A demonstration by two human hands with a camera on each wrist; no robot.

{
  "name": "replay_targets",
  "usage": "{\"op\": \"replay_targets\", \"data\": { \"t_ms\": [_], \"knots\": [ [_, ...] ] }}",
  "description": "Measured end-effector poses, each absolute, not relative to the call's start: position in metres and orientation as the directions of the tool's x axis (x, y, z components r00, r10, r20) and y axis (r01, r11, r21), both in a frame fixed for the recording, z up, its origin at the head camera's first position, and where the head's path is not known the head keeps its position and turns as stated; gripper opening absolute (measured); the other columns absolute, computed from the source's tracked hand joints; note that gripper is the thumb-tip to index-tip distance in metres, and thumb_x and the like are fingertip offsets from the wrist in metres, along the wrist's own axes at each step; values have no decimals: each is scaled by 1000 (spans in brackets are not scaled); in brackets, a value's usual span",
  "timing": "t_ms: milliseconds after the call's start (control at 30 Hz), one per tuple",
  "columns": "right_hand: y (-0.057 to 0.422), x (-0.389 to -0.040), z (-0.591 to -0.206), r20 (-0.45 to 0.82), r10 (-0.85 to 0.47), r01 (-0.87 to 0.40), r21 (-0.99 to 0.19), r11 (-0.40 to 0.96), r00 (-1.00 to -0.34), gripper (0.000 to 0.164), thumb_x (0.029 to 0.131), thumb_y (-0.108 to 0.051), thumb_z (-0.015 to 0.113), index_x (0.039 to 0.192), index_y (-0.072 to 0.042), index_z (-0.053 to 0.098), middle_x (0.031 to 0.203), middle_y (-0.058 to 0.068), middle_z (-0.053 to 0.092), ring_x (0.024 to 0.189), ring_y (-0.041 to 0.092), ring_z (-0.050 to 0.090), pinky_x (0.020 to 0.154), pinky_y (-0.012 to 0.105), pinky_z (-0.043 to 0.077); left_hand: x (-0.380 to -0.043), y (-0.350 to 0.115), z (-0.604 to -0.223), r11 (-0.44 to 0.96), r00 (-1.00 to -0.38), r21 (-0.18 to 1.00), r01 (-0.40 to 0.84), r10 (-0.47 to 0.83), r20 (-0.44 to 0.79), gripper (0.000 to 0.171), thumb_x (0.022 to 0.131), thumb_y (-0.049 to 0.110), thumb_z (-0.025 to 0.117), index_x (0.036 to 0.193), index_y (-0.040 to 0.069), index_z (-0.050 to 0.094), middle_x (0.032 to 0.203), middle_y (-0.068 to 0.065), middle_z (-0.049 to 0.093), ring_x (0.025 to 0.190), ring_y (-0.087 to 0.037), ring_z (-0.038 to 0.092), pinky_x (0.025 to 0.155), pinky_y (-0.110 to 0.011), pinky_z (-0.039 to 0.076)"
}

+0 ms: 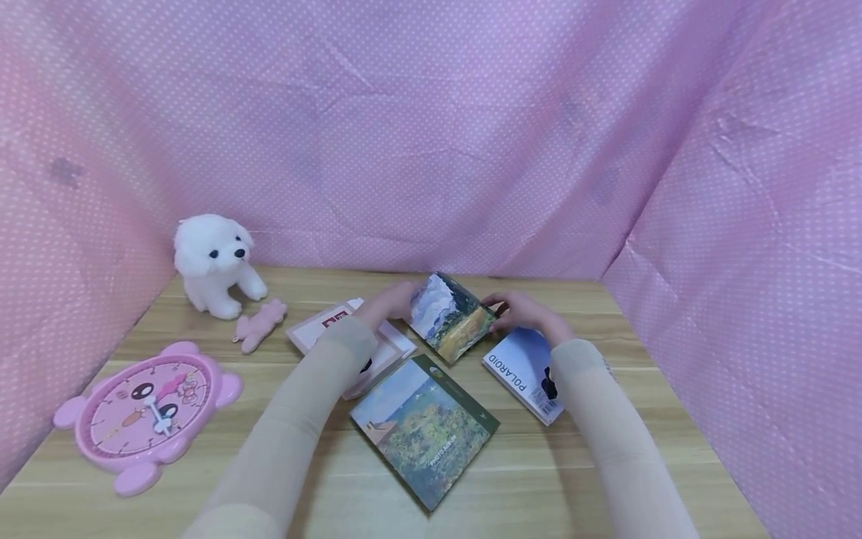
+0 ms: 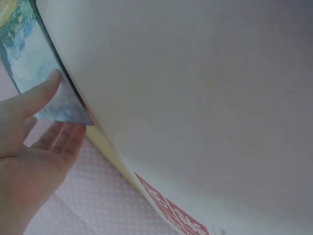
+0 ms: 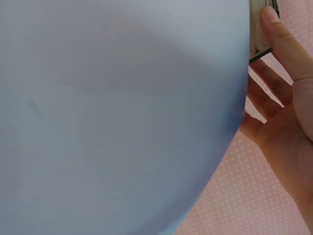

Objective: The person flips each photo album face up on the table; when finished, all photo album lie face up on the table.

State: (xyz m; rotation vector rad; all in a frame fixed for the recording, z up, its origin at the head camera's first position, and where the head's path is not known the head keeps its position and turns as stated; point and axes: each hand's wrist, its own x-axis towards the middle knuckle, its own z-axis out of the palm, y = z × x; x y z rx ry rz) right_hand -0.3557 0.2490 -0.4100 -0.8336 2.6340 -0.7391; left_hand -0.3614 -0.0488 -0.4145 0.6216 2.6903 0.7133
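A small painted-cover album [image 1: 453, 318], showing pale clouds over a golden field, is between both hands at the back of the table. My left hand [image 1: 393, 301] grips its left corner, thumb on the painted cover [image 2: 49, 93] and fingers curled underneath. At the right corner, my right hand [image 1: 528, 313] holds it with the thumb along the page edge [image 3: 259, 29] and fingers behind. Under the left forearm lies a white-and-pink album [image 1: 390, 350] with a red emblem. A white POLAROID album [image 1: 518, 365] sits below the right hand.
In front lies a larger green album [image 1: 427, 427] lettered PHOTO ALBUM. On the left are a pink clock [image 1: 151, 412], a small pink plush charm [image 1: 260, 326] and a white plush dog [image 1: 217, 262]. Pink dotted cloth [image 1: 431, 135] walls in the wooden table [image 1: 539, 486].
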Motion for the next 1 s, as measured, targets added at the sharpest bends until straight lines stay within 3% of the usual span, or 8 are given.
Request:
{"op": "replay_targets", "data": {
  "t_ms": [300,533,833,1000],
  "knots": [
    [250,-355,-401,-33,-598,-468,-589,659,-800,48,82,-9,73,126,-3,57,125,16,60,110,33,57,96,50,45,-366,-51,-417,771,-882,546,329,458,-115,91,73,-5,73,149,11,27,149,-15,35,136,-33,32,111,-45,30],
    [246,-355,-391,65,-622,-533,-590,607,-780,38,81,-6,73,118,-2,63,109,15,66,100,33,62,90,50,50,-368,-52,-414,759,-903,556,337,428,-36,97,73,2,78,151,11,21,151,-19,27,136,-34,30,111,-45,31],
    [238,-350,-379,95,-607,-551,-545,632,-789,37,78,-7,76,114,-3,66,106,13,67,98,28,63,87,42,54,-369,-54,-402,736,-900,555,388,431,58,94,70,3,80,148,2,26,148,-20,33,135,-35,32,114,-44,26],
    [236,-344,-376,148,-561,-550,-505,665,-814,44,74,-15,81,114,-5,67,106,13,68,90,25,65,81,40,55,-367,-57,-397,684,-897,612,398,431,102,86,72,2,77,144,-1,32,139,-22,44,127,-36,42,110,-44,33]
  ]
}}
